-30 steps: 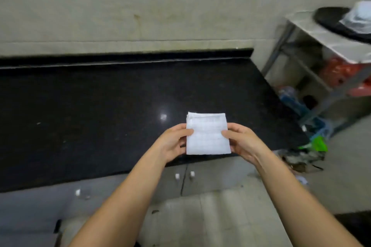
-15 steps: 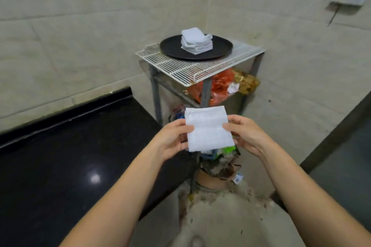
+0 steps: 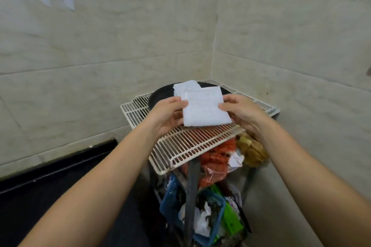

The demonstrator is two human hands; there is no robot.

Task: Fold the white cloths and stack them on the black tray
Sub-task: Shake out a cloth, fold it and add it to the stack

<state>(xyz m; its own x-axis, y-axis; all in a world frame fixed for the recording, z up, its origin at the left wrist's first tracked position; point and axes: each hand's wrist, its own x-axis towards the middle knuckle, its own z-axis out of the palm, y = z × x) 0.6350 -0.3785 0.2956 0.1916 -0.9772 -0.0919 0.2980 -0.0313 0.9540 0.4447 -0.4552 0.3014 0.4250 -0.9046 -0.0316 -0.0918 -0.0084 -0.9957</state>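
Note:
A folded white cloth [image 3: 203, 107] is held flat between both hands, just above the near part of the black tray [image 3: 160, 94]. My left hand [image 3: 167, 112] pinches its left edge and my right hand [image 3: 244, 111] pinches its right edge. Behind it, a stack of folded white cloths [image 3: 185, 86] lies on the tray, mostly hidden by the held cloth. The tray stands on a white wire rack [image 3: 180, 146] in the corner of the room.
Under the wire rack sit an orange bag [image 3: 217, 158], a brown bundle [image 3: 252, 149], a blue basket [image 3: 212, 224] and green packets. The black counter [image 3: 50, 186] runs along the lower left. Tiled walls meet just behind the rack.
I have turned from the black counter to the corner rack and carried the folded cloth, still held by both hands, up over the tray with the stack.

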